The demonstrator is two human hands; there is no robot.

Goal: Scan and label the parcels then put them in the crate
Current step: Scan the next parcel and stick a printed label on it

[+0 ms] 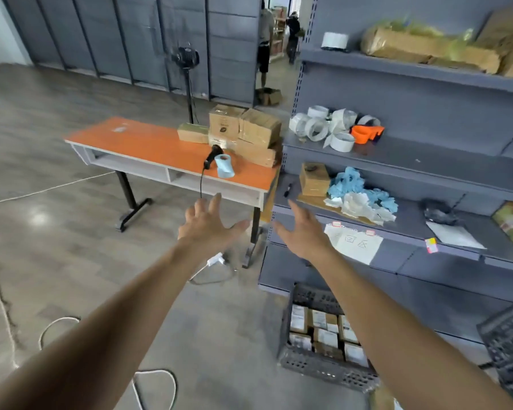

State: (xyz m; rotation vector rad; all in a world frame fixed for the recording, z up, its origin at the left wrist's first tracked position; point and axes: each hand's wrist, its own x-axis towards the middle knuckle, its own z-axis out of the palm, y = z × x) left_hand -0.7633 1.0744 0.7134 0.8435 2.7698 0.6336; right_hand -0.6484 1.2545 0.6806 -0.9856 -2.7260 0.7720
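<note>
Far left: a broad open stretch of grey floor (57, 226), crossed by a thin white cable (51, 187) and, nearer, by loops of white cord (154, 380). Next, an orange table (148, 143), left half bare, long near edge facing the open floor, right end close against the shelving. Behind it, a black fan (185, 56) on a stand. Piled at the table's right end, brown parcels (243, 131), reaching out to the far and right edges. Just in front of the pile, near the front edge, a black scanner (212, 156) right beside a blue label roll (225, 165), with the scanner's cord hanging over the edge. In mid-air below the table's near corner, the left hand (211, 223), fingers spread wide, gripping nothing. Just beside it but apart, the right hand (302, 229), fingers straight and parted, likewise empty. Further right, grey shelving (412, 156) carrying tape rolls (320, 128). On the floor at its foot, under the right forearm, a dark crate (323, 371) packed with labelled parcels (323, 329) in rows. At the far right edge, a second crate (510, 350), cut off by the frame.
</note>
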